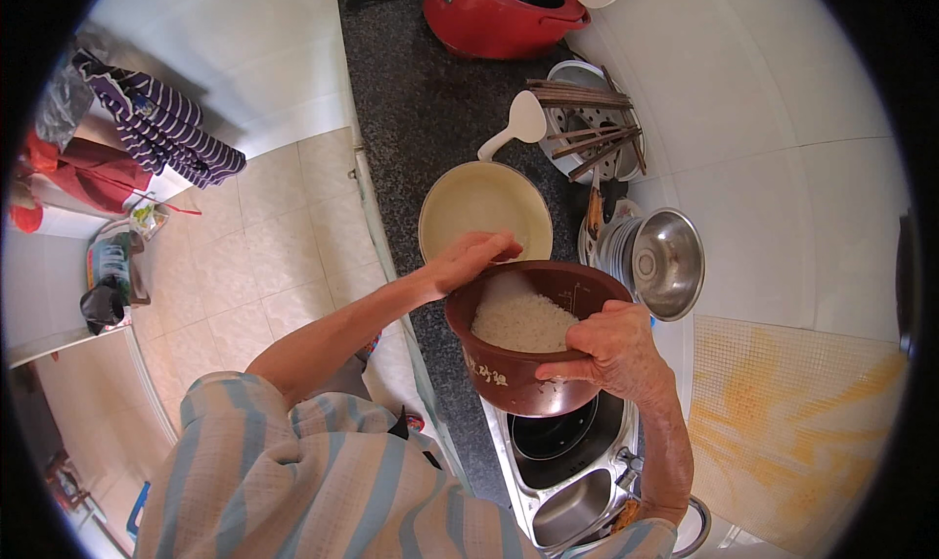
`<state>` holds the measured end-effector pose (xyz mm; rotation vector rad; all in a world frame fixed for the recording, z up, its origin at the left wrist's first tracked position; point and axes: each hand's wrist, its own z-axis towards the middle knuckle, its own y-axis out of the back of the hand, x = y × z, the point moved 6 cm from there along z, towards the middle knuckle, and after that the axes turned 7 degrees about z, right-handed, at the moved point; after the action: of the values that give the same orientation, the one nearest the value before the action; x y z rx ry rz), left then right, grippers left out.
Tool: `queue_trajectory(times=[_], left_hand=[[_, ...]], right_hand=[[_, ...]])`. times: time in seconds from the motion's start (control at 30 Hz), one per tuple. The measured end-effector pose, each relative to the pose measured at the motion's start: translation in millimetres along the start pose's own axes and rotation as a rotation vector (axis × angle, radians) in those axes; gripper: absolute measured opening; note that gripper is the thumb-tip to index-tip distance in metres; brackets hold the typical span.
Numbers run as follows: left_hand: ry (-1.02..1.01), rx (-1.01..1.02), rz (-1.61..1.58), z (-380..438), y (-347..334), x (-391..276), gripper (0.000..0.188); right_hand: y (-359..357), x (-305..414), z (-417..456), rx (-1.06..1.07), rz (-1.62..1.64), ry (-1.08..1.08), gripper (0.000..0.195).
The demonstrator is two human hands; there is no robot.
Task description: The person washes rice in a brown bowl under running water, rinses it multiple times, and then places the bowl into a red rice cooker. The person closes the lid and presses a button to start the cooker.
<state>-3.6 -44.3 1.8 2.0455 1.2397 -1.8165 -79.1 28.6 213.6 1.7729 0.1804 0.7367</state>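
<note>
A brown rice-cooker inner pot point(532, 383) is raised over the counter beside the sink, with white rice grains point(522, 324) inside and pale writing on its wall. My right hand point(612, 350) grips its right rim, thumb outside. Against the far left rim lies my left hand point(480, 257), its fingers partly hidden and stretched along the edge. Just beyond, a cream-coloured round pot point(484, 199) stands on the counter, its near edge covered by my left hand and the brown pot. A white rice paddle point(517, 125) lies past its far rim.
A red rice cooker point(499, 16) stands open at the far end of the dark stone counter point(396, 104). Chopsticks point(587, 100) lie across a perforated steamer tray point(568, 166). A metal bowl point(667, 262) leans by stacked dishes along the wall. A double sink point(572, 511) lies nearer me.
</note>
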Motion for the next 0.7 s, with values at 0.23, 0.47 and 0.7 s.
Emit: queue_trajectory(times=[0.23, 0.47, 0.7], left_hand=[[-0.020, 0.059, -0.002, 9, -5, 1, 0.064], [-0.072, 0.126, 0.056, 11, -7, -3, 0.063], [-0.093, 0.093, 0.027, 10, -5, -5, 0.061]], right_hand=[[-1, -3, 1, 0.005, -0.002, -0.002, 0.046], [1, -2, 5, 0.028, -0.009, -0.011, 0.046], [2, -1, 12, 0.055, -0.027, 0.002, 0.045]])
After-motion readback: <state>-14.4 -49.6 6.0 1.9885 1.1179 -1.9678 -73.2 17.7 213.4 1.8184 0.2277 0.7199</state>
